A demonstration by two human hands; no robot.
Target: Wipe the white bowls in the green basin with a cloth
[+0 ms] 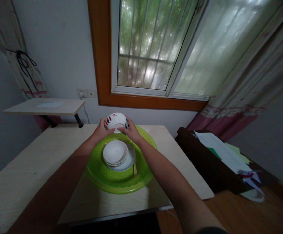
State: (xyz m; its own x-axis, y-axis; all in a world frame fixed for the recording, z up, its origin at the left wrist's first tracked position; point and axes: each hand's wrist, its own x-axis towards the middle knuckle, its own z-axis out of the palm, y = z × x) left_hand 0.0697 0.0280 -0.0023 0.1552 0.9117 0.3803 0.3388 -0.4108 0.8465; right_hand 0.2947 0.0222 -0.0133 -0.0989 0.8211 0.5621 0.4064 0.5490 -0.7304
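Observation:
Between my two hands is a white bowl [114, 119] with red and dark markings, tilted so its underside and foot ring face me. My left hand [102, 130] grips its left side, thumb near the base. On the opposite side my right hand [131, 130] has its thumb by the foot ring and fingers around the wall. Below, a stack of white bowls [115, 152] rests on a white plate [131, 159]. These lie in a large round green basin [119, 188]. Thin chopsticks [135, 162] lie in the basin, right of the plate.
The basin sits on a pale wooden table [34, 172]. A raised shelf [46, 106] with a paper stands at the table's back left. Right of the table, papers [219, 149] lie on a dark brown piece of furniture [202, 162]. A window [146, 45] is behind.

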